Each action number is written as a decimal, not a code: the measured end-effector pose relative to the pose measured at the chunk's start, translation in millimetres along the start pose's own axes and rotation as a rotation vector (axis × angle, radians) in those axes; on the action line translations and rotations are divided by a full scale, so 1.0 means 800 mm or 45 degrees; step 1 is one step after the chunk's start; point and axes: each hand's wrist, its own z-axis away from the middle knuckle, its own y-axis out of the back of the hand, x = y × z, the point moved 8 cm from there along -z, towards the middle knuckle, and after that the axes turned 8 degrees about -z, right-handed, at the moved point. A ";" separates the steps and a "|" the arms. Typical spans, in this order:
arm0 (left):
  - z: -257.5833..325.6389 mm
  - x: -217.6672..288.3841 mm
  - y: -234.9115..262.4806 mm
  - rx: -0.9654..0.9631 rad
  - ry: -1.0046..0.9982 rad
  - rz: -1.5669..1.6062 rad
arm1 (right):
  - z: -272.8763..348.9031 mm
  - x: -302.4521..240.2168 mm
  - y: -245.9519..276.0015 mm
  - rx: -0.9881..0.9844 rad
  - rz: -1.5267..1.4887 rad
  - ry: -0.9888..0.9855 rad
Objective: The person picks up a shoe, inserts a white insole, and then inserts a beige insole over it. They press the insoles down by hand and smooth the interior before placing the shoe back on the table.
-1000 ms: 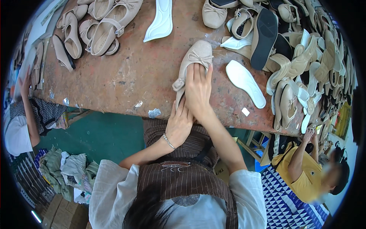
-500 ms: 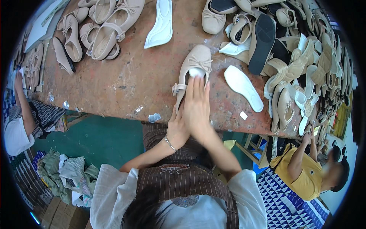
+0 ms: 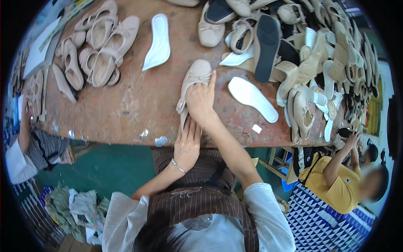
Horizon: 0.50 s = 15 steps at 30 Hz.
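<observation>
A beige ballet flat (image 3: 197,71) with a small bow and a side strap lies near the front edge of the table, toe pointing away from me. My right hand (image 3: 200,100) grips it at the opening, most fingers bent down inside and hidden, one finger stretched along the outer right side. At the heel end, my left hand (image 3: 187,145) lies with straight fingers against the shoe. Just right of the shoe rests a loose white insole (image 3: 253,99). Another white insole (image 3: 158,42) lies farther off, to the left.
Several beige shoes (image 3: 110,54) stand at the far left. A large heap of shoes and insoles (image 3: 312,63) covers the table's right side, with a dark sole (image 3: 267,48) facing up. A person in yellow (image 3: 338,180) works at the right; another person's arm (image 3: 24,134) reaches in at the left.
My right hand has turned from flat, stretched fingers to bent fingers pushed into the shoe, covering the white patch seen inside. My left hand has come apart from the right. The view has shifted slightly.
</observation>
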 end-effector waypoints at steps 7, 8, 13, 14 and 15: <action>-0.060 -0.069 0.074 0.427 0.138 0.359 | 0.105 0.107 0.061 0.439 -0.964 0.143; -0.062 -0.083 0.098 0.501 0.142 0.319 | 0.123 0.150 0.057 0.533 -0.779 -0.097; -0.054 -0.223 0.240 0.913 0.399 -0.299 | 0.169 0.226 0.036 0.596 -0.391 -0.236; -0.057 -0.247 0.257 0.965 0.598 -0.475 | 0.172 0.223 0.034 0.598 -0.341 -0.222; -0.068 -0.257 0.271 1.015 0.790 -0.642 | 0.174 0.219 0.035 0.601 -0.289 -0.219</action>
